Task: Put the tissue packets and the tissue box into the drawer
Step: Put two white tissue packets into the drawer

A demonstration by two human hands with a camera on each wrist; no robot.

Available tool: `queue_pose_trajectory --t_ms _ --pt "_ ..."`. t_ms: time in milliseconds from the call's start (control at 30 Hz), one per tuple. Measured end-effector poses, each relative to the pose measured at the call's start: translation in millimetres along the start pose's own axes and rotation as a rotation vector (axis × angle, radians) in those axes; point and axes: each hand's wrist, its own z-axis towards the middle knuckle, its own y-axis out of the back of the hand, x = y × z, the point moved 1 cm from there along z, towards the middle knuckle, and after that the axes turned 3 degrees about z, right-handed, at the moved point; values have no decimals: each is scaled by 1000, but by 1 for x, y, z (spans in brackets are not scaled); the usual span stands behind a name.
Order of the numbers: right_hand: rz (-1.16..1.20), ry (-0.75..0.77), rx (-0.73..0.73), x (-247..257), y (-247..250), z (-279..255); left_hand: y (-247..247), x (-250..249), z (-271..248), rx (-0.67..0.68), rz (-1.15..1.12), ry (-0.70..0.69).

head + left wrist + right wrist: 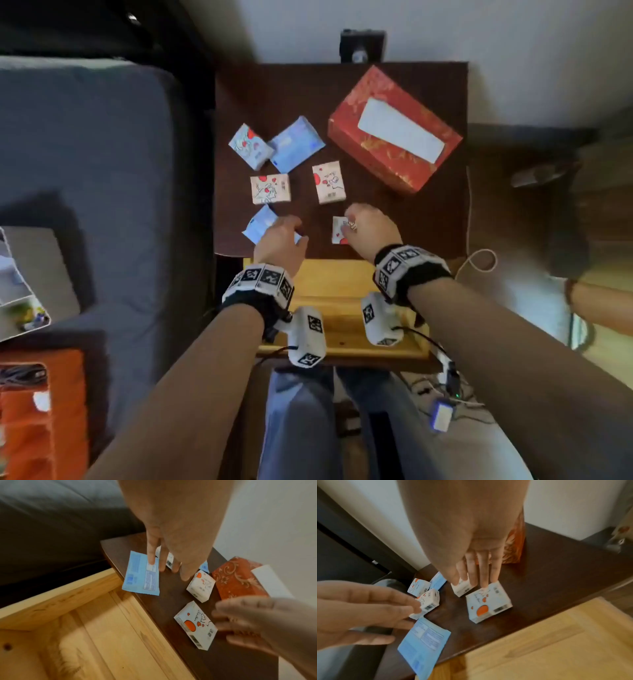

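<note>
Setting: dark wood bedside table (428,219) against a pale wall, grey bed to the left. Nearest the person, the pale wooden drawer (337,284) is pulled open below the table's front edge; no packets visible in the part that shows.

Left hand (279,241): over the front-left of the tabletop. Fingers straight and slightly spread; in the left wrist view one fingertip (151,561) rests on the near blue flat packet (141,576), which lies flat at the front-left edge, one corner overhanging toward the drawer. Not gripped.

Right hand (368,228): at front-centre of the tabletop. Fingers extended, close together; fingertips (484,584) touch the far edge of the near white heart-print packet (488,602). Thumb position cannot be told from the right wrist view. Packet flat on the table, close to the front edge.

Middle row: two more white heart-print packets, apart from each other, one left (270,188) and one right (328,182), both flat.

Further back, left: a blue-tinted cartoon packet (251,146) touching or overlapping a second blue flat packet (297,144).

Back right: red patterned tissue box (394,132), set diagonally, white opening panel on top, near the wall. Well apart from both hands.
</note>
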Motion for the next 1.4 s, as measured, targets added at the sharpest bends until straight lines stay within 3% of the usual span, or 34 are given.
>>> queue_pose_trajectory --t_ms 133,333,433,600,933,1100,1400 --pt "145 -77 -224 11 -15 50 -7 21 49 -177 120 -76" --pt "260 -239 -344 8 -41 90 -15 54 88 -222 153 -82" --pt "335 -280 -383 8 -50 95 -15 62 98 -308 102 -129" --pt "445 -209 -423 15 -60 92 -14 66 100 -325 36 -115" --pt "704 -129 -515 15 -50 54 -12 54 61 -342 -266 -107" --pt "829 -109 -458 5 -54 15 -23 51 27 -248 -476 -27" --pt "931 -157 -317 -26 -83 -61 -76 54 -52 -84 -572 -52"
